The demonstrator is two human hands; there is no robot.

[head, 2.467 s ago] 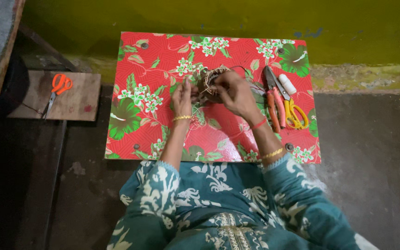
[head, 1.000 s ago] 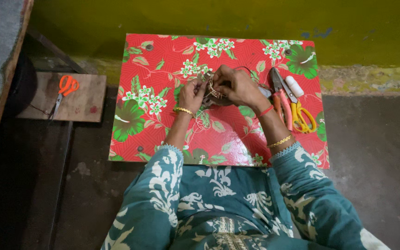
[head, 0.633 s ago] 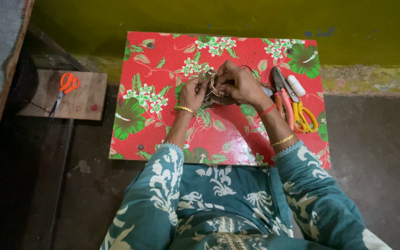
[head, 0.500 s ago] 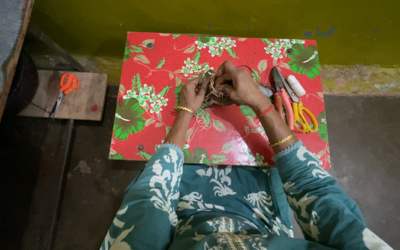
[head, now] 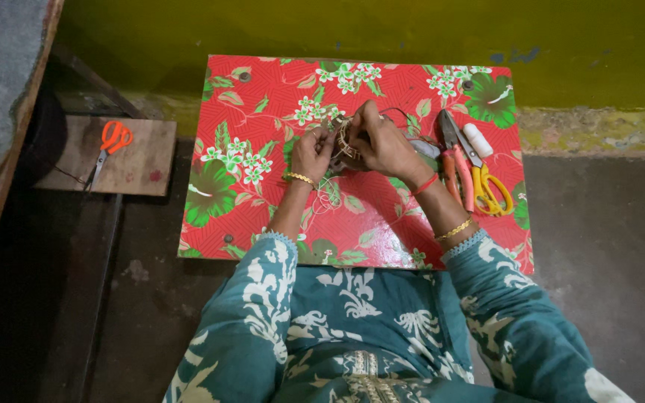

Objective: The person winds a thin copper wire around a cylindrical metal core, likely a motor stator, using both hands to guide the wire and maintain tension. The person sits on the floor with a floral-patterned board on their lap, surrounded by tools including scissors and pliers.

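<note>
To your right, the pliers [head: 453,153], yellow scissors [head: 487,186] and white spool [head: 477,139] crowd the counter [head: 263,201] just beside your right hand [head: 384,145]. The counter's left half and near edge lie open. Far side, the green wall [head: 412,30] closes you in.

Both hands are meeting over the middle of the counter [head: 263,194], the left hand [head: 312,153] just left of the small woven piece [head: 346,140], the right hand [head: 384,145] just right. Pliers [head: 453,160], scissors [head: 483,183] and a spool [head: 477,139] are lying at the right edge. Another pair of scissors [head: 110,145] is sitting on a board [head: 139,160] off to the left.
</note>
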